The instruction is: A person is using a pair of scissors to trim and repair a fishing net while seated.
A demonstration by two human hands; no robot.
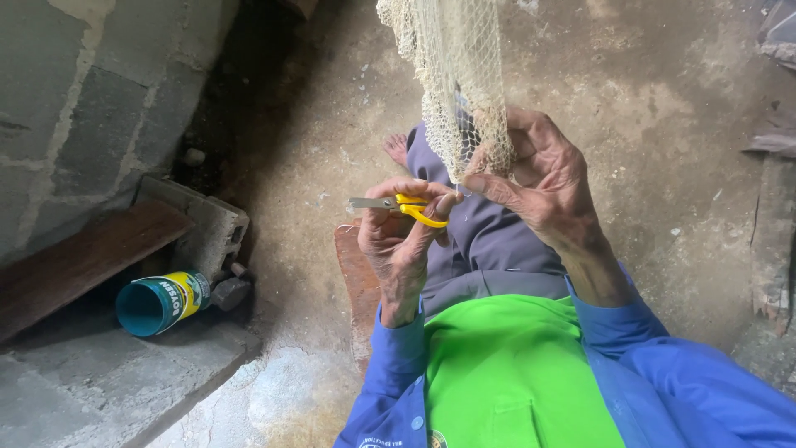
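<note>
My left hand (398,241) grips the yellow-handled scissors (406,207), blades pointing away — my right hand (543,178) pinches the hanging net (460,83), keeping its mesh taut for the blades.

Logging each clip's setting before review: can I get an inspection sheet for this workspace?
Surface: bare concrete floor, stained and dusty.
Job's things: pale net hanging down; yellow-handled scissors.
Clutter: teal can lying on its side; concrete block; wooden plank.
Hands: left hand shut on scissors; right hand pinching the net's lower edge.
Cables: nothing seen.
Surroundings: block wall at left; person seated, bare foot showing.
</note>
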